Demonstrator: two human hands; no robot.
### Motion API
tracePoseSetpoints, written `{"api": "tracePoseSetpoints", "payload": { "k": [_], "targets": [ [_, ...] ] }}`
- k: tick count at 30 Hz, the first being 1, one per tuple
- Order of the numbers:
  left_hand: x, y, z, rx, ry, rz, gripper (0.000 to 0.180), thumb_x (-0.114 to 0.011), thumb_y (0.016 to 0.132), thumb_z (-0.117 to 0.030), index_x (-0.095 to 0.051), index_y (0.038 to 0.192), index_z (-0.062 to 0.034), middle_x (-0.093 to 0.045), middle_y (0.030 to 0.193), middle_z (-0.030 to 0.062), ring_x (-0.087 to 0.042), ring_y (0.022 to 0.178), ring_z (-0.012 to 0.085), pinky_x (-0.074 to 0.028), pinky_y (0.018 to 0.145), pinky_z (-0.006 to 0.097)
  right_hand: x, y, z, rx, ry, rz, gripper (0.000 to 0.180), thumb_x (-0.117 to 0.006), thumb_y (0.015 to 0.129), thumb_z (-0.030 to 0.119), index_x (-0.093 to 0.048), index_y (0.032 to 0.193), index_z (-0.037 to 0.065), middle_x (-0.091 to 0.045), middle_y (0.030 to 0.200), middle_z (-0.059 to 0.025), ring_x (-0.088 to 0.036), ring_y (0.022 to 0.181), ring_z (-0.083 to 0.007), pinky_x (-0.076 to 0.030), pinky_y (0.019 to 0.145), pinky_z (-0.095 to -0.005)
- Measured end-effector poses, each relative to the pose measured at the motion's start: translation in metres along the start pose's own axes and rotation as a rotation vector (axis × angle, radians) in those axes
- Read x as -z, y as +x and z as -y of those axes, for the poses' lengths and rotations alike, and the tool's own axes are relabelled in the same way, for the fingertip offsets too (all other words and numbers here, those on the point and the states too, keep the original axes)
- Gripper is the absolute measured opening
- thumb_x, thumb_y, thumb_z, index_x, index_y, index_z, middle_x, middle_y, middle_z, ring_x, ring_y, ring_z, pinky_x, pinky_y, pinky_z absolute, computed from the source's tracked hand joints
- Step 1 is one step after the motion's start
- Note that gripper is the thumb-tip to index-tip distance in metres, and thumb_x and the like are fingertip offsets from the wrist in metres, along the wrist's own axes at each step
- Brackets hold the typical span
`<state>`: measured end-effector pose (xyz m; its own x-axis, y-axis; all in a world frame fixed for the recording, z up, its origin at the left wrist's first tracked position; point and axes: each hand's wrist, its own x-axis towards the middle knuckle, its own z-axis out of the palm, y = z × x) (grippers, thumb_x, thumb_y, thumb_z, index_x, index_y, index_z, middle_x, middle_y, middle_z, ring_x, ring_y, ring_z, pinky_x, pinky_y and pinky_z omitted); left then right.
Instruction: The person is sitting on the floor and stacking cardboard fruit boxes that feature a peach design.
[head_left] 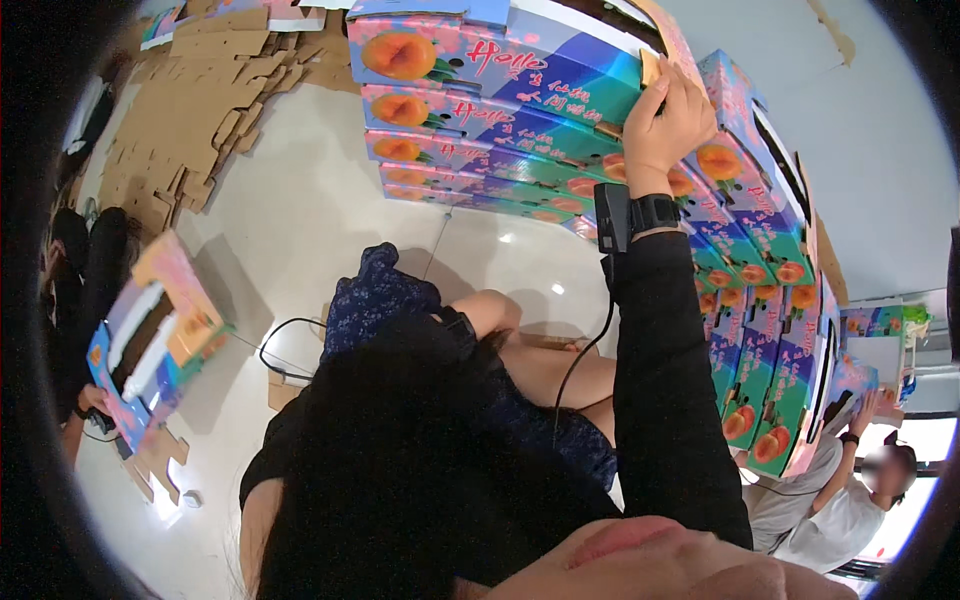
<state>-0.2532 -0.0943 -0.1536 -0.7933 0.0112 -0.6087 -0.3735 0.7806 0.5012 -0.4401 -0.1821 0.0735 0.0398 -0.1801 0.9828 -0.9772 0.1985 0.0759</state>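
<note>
My right hand point(672, 118) is at the right end of the top cardboard box point(520, 70) in a stack, its fingers curled over the edge by a tan cardboard flap point(650, 70). The box is blue, pink and green, printed with a peach, and has a long opening in its top. A dark wristband with a small device circles my right wrist. My left hand point(486, 312) is low by my lap, beside a navy patterned skirt point(375, 300); its fingers are hidden.
More peach boxes point(770, 370) are stacked on the right. Flattened cardboard point(165, 130) lies on the floor at the far left. A person's hand at the left holds a folded box point(165, 340). Another person point(845, 490) is at the lower right. A black cable point(585, 350) hangs from my right wrist.
</note>
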Motion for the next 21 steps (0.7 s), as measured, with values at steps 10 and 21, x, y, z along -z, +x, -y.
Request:
{"api": "tracePoseSetpoints", "payload": {
  "k": [10,21],
  "targets": [
    [0.014,-0.008,-0.01,0.077,0.019,-0.254,0.033,-0.06,0.072,-0.029,-0.071,0.095,-0.0079,-0.069,0.099,0.013,-0.065,0.095,0.0284,-0.044,0.082,0.042,-0.005,-0.003,-0.002,-0.076,0.126,0.043,0.026,-0.052,0.085,0.026,-0.071,0.099,0.016,-0.066,0.102,-0.0018,-0.054,0.097,-0.0231,-0.032,0.089,-0.0392],
    [0.035,-0.056,-0.008,0.026,-0.067,-0.251,0.035,-0.061,0.072,-0.029,-0.07,0.09,-0.0001,-0.067,0.093,0.0191,-0.066,0.086,0.0349,-0.05,0.078,0.043,-0.009,-0.006,-0.002,-0.076,0.094,0.038,0.026,-0.051,0.087,0.028,-0.072,0.098,0.018,-0.066,0.101,-0.0026,-0.055,0.096,-0.0236,-0.033,0.088,-0.0398]
  ]
}}
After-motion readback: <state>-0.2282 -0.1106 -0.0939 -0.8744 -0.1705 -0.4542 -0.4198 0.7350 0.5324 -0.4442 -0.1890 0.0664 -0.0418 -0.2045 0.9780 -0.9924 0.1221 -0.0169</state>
